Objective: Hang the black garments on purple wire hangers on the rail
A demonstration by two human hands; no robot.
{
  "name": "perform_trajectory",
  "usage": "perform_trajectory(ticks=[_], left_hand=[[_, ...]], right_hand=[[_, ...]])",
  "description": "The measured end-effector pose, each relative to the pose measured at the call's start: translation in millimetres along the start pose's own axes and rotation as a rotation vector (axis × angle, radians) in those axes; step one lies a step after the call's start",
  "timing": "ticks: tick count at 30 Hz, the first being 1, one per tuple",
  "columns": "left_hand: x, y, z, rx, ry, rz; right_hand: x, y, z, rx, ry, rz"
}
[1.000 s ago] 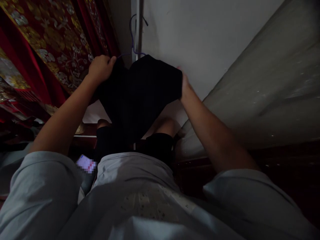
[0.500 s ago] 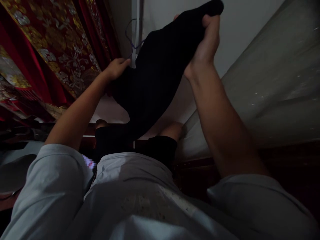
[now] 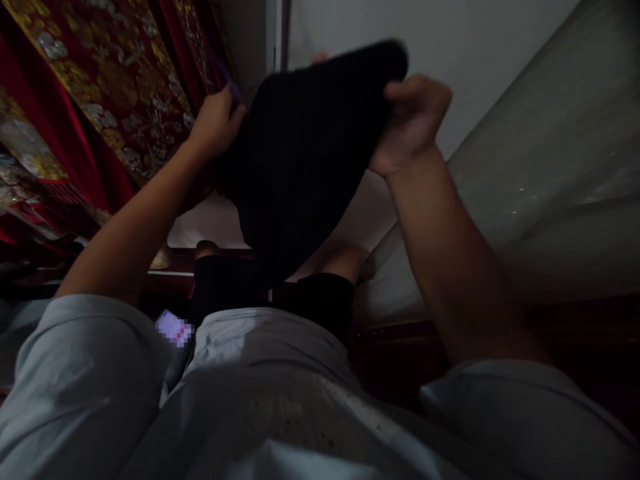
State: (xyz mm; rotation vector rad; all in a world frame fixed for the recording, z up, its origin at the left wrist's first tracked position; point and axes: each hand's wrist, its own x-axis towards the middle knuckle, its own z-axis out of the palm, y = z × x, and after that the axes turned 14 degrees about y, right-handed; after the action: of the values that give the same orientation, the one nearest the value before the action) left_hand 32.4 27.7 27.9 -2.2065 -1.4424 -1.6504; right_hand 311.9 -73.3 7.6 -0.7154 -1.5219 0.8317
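A black cloth garment point(image 3: 305, 153) is stretched in the air between my two hands, above my knees. Its exact kind does not show in this dim light. My left hand point(image 3: 217, 123) grips its left edge, the thumb toward the cloth. Something thin and purple, like a cord point(image 3: 230, 80), appears blurred at those fingers. On the other side, my right hand point(image 3: 415, 120) pinches the upper right end with bent fingers and thumb. A fingertip point(image 3: 320, 58) peeks over the garment's top edge; the cloth hides the rest.
Red curtain-like fabric with gold and silver patterns point(image 3: 135, 87) hangs at the left. A greyish, plastic-like sheet point(image 3: 540, 200) slopes along the right. A lit phone point(image 3: 174, 328) lies by my left hip. Behind the garment is a pale wall point(image 3: 425, 40).
The garment's upper right end has come down and its body is spread wider. My right hand has lowered and turned; my left hand has shifted left and slightly up.
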Motion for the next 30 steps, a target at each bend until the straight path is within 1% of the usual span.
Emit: perform_trajectory(ticks=[2,4,5,6,7,8,9,10,12,14,16,18,19,20,21,23,25,26,27,28,30], left_hand=[[-10.7,-6.9,-12.6,0.026,-0.083,-0.053],[-22.6,-7.7,-25.1,0.004,-0.215,-0.072],[-28.5,-5.1,-30.2,-0.046,-0.287,-0.062],[-34.1,-0.5,-33.9,-0.104,-0.358,-0.050],[-39.5,5.8,-35.6,-0.169,-0.424,-0.036],[-44.6,13.6,-35.2,-0.235,-0.472,-0.018],[-49.5,22.2,-32.7,-0.299,-0.502,0.002],[-54.0,31.2,-28.1,-0.363,-0.528,0.025],[-61.8,47.6,-14.6,-0.487,-0.561,0.076],[-66.0,59.0,-0.1,-0.571,-0.556,0.127],[-65.1,62.5,9.7,-0.594,-0.539,0.177],[-59.6,56.3,10.8,-0.601,-0.526,0.189],[-56.6,49.1,7.8,-0.616,-0.512,0.162],[-54.4,39.4,2.7,-0.640,-0.482,0.103],[-54.2,27.4,-4.1,-0.668,-0.443,0.009],[-62.0,-0.5,-20.1,-0.724,-0.341,-0.261],[-82.2,-27.2,-34.2,-0.766,-0.224,-0.564],[-95.8,-37.8,-38.9,-0.776,-0.180,-0.617],[-110.5,-45.7,-41.4,-0.801,-0.164,-0.673],[-125.5,-50.7,-41.7,-0.858,-0.146,-0.754],[-153.1,-53.3,-36.1,-0.926,-0.119,-0.837]], right_hand=[[-2.3,2.3,-8.4,0.085,-0.258,0.075],[0.8,13.8,-14.4,0.143,-0.466,0.170],[3.4,23.3,-14.5,0.108,-0.524,0.208],[5.9,35.1,-11.9,0.009,-0.532,0.226],[8.0,48.7,-6.4,-0.141,-0.492,0.215],[9.2,63.6,1.8,-0.315,-0.412,0.167],[9.3,78.8,12.3,-0.494,-0.309,0.081],[8.2,93.4,24.2,-0.621,-0.225,-0.018],[3.1,117.1,48.3,-0.741,-0.123,-0.242],[-3.9,130.7,65.4,-0.792,-0.043,-0.409],[-9.9,136.4,69.2,-0.799,0.020,-0.523],[-13.2,139.3,58.7,-0.787,0.061,-0.572],[-14.0,140.7,49.3,-0.788,0.077,-0.565],[-14.4,142.2,38.4,-0.797,0.099,-0.544],[-14.6,143.4,27.0,-0.814,0.133,-0.511],[-14.8,143.4,5.8,-0.868,0.254,-0.427],[-14.1,138.4,-9.3,-0.914,0.408,-0.343],[-13.1,134.0,-14.2,-0.920,0.472,-0.304],[-11.5,128.8,-17.3,-0.913,0.515,-0.267],[-9.4,123.0,-18.9,-0.894,0.537,-0.235],[-4.7,111.0,-18.6,-0.841,0.528,-0.198]])
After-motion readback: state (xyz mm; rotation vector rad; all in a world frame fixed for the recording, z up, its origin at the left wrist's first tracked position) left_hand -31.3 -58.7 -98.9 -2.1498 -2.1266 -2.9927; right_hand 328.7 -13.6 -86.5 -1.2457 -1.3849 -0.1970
